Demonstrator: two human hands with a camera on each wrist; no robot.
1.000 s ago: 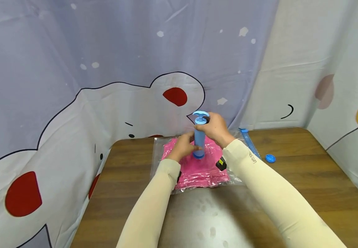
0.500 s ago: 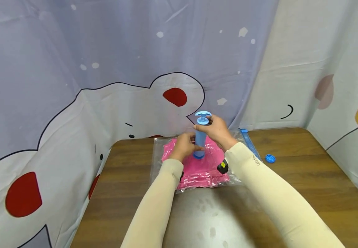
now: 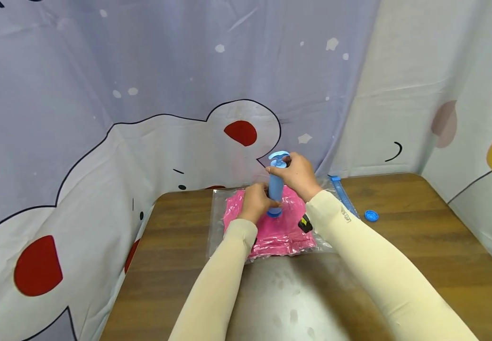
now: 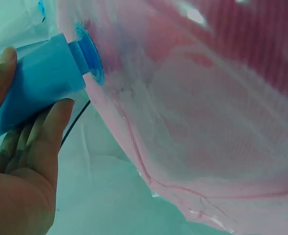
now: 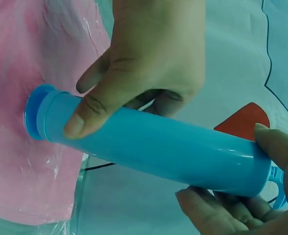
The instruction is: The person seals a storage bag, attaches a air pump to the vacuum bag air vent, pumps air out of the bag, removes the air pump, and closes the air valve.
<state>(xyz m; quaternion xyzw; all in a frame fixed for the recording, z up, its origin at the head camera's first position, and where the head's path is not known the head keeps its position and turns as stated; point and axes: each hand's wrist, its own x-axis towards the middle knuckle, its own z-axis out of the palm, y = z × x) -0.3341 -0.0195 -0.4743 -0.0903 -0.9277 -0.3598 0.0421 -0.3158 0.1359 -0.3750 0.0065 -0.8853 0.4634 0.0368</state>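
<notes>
A blue hand pump (image 3: 276, 187) stands upright on a clear plastic storage bag (image 3: 217, 213) that holds folded pink fabric (image 3: 286, 239). Its lower end meets a round blue valve (image 4: 91, 54) on the bag's film. My left hand (image 3: 254, 201) grips the lower part of the barrel, thumb along its side in the right wrist view. Higher up, my right hand (image 3: 299, 177) holds the barrel just under the T-shaped handle (image 3: 278, 155), with thumb and fingers on opposite sides.
A round blue cap (image 3: 371, 216) lies on the wooden table (image 3: 421, 237) to the right. Along the bag's right edge runs a blue strip (image 3: 343, 195). A patterned curtain (image 3: 165, 71) hangs right behind the table.
The pump's top has tipped slightly to the right, and my left hand has shifted a little to the right with it. Both hands keep their hold on the barrel.
</notes>
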